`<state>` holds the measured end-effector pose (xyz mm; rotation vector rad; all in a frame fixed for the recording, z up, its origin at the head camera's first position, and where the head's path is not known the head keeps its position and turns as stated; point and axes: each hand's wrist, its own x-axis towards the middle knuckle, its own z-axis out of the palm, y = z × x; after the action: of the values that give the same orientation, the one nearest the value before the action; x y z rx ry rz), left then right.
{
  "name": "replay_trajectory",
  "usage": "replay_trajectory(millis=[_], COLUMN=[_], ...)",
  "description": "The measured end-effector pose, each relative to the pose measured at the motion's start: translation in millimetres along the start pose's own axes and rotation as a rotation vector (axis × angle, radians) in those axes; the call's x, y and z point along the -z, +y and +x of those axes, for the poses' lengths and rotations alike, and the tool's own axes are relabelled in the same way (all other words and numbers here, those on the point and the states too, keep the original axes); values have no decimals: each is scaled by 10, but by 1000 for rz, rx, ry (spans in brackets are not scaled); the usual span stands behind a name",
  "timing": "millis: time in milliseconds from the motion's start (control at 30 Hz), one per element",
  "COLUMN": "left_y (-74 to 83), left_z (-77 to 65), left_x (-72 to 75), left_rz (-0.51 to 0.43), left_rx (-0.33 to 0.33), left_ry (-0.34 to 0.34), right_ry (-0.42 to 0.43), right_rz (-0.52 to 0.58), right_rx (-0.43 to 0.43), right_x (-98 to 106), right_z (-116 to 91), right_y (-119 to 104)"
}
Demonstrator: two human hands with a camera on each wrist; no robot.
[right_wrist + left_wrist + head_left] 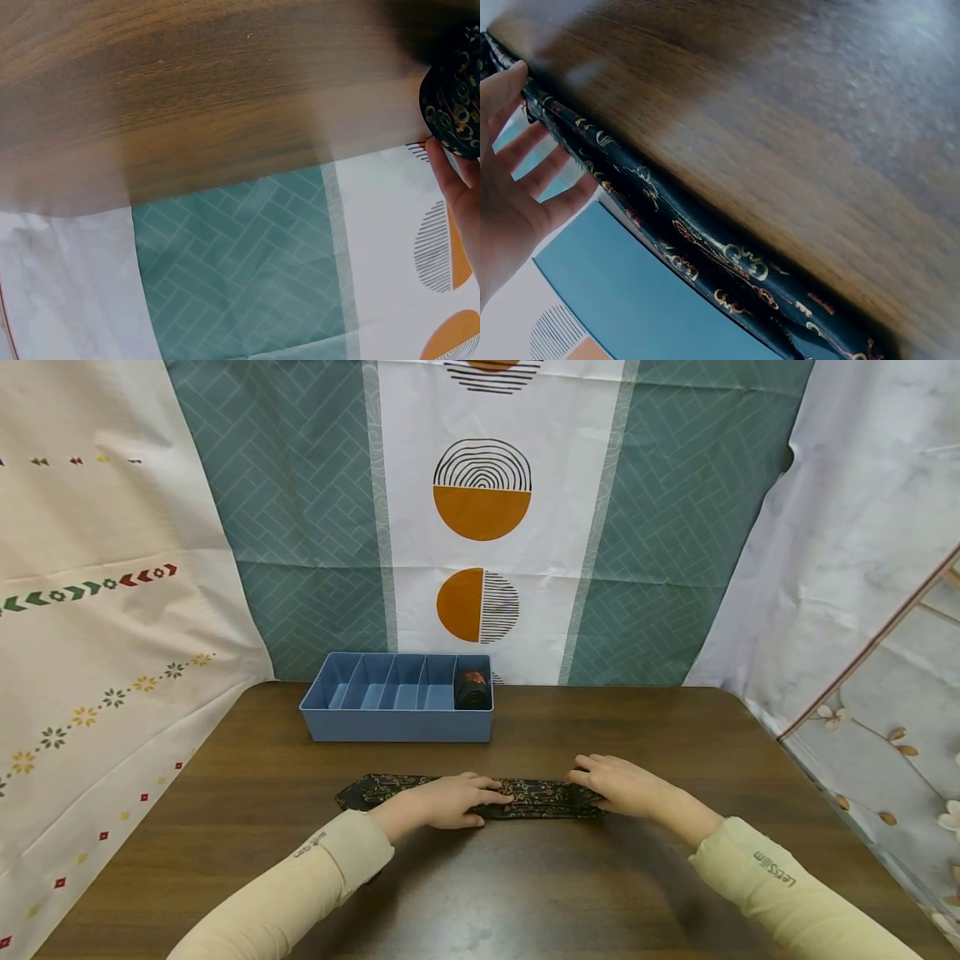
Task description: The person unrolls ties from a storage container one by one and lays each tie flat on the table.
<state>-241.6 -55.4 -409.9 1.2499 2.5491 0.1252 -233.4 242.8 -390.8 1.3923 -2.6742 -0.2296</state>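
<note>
A dark necktie (540, 792) with a gold and orange pattern lies folded lengthwise across the table, its pointed end to the left. My left hand (452, 800) rests on the middle of it. In the left wrist view, the thumb (510, 82) touches the tie's near side and the spread fingers lie along the far side. At the tie's right end, my right hand (618, 785) holds the turned-over part. The right wrist view shows its fingers (448, 180) against the rounded end of the necktie (454, 97); the thumb is hidden there.
Behind the tie stands a blue divided box (397, 727). Its rightmost compartment holds a dark rolled item (472, 692) with a red motif. The brown wooden table (510, 893) ends at patterned cloths (307, 527) hanging behind and at both sides.
</note>
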Motion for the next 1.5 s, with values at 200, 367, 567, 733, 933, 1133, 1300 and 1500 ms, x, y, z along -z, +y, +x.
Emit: replay_trajectory(millis=[200, 367, 567, 733, 933, 1133, 1300, 1500], left_y=[-40, -83, -107, -117, -149, -170, -193, -216], left_z=[-32, -66, -113, -137, -166, -215, -241, -282], left_x=[-15, -21, -36, -68, -89, -59, -52, -52], left_rz=[2, -4, 14, 32, 24, -8, -18, -33], left_rx=[0, 0, 17, 5, 7, 16, 19, 23], left_ry=[4, 16, 31, 51, 61, 61, 56, 50], right_ry=[-18, -4, 6, 2, 2, -5, -16, 1], right_rz=[8, -5, 3, 12, 13, 2, 19, 8], right_rx=[-12, 5, 24, 11, -8, -4, -8, -5], right_x=[1, -11, -7, -31, -55, -39, -34, -53], right_z=[-9, -19, -3, -1, -9, -20, -11, -1], right_y=[-17, -8, 1, 0, 4, 11, 1, -11])
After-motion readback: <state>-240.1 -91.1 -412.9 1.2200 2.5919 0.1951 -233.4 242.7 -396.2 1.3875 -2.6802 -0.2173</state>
